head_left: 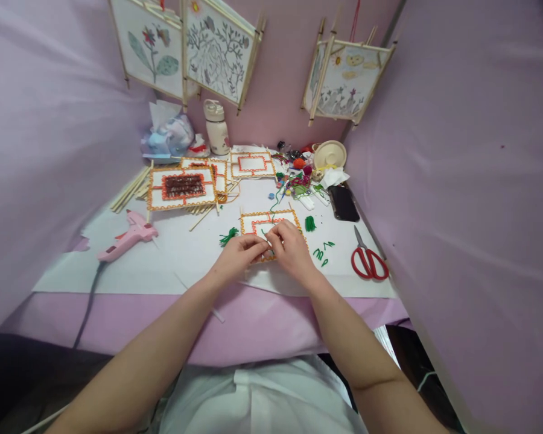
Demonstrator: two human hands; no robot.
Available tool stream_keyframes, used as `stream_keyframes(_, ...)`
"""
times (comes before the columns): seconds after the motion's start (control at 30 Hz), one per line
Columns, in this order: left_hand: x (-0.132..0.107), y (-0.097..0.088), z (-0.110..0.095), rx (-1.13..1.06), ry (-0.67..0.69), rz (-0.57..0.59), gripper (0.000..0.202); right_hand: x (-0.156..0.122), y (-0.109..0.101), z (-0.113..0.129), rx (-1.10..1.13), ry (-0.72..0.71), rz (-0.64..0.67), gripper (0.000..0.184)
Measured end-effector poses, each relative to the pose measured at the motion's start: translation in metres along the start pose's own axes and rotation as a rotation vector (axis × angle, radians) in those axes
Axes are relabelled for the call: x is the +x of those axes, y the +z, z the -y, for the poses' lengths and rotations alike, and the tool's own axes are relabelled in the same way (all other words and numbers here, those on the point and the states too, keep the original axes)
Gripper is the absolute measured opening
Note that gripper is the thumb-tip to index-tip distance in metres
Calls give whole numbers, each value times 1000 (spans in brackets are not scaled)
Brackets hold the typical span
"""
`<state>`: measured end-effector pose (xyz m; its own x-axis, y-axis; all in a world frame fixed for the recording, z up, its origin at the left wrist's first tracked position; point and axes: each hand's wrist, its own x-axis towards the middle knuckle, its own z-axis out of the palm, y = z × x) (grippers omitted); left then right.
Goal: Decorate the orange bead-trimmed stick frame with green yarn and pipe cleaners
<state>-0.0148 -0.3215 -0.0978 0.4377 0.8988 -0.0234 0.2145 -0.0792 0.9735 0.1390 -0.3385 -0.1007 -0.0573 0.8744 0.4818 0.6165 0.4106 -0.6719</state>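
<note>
My left hand and my right hand meet over a small white panel with orange trim that lies on white paper. The fingers of both hands are pinched together on a thin green strand at the panel's middle. Short green snippets lie just right of my right hand. A green tuft lies left of the panel and another right of it.
A pink glue gun lies at the left, red scissors at the right, a black phone behind them. Farther back lie several trimmed panels, wooden sticks, a bottle, a bowl and craft bits. Paper lanterns hang above.
</note>
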Motion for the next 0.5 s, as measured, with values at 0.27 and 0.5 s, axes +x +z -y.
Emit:
stream_keyframes(0.27, -6, 5, -10, 100, -5, 125, 32, -20, -83, -14, -18, 176, 130, 17)
stream_keyframes(0.5, -3, 4, -6, 136, 10, 64, 32, -49, -137, -51, -355, 517, 269, 20)
